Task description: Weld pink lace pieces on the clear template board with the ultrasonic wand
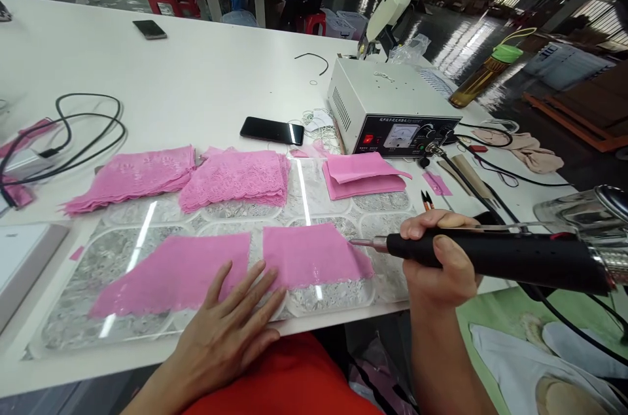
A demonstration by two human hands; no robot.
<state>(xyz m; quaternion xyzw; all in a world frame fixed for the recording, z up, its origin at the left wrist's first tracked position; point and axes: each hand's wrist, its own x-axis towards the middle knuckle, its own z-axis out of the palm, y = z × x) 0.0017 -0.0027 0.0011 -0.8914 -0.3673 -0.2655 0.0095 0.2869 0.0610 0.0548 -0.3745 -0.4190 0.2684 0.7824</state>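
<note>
at far left a looped black cable (93,115) lies on the white table (206,74); next come a stack of pink lace pieces (135,174) and, nearer the person, a flat pink fabric panel (181,274) on a glossy patterned mat (69,323). a second lace stack (235,180) sits behind. the left hand (230,333) is flat, fingers spread, its fingertips over the facing edges of that panel and the right-hand panel (309,258), which has a slanted right edge. beyond lie a black smartphone (272,131), then folded pink fabric (366,176) before a metal generator box (392,97). the right hand (439,284) is wrapped around a black handheld tool (520,261), its metal tip at the slanted edge; whether it touches cannot be told.
</note>
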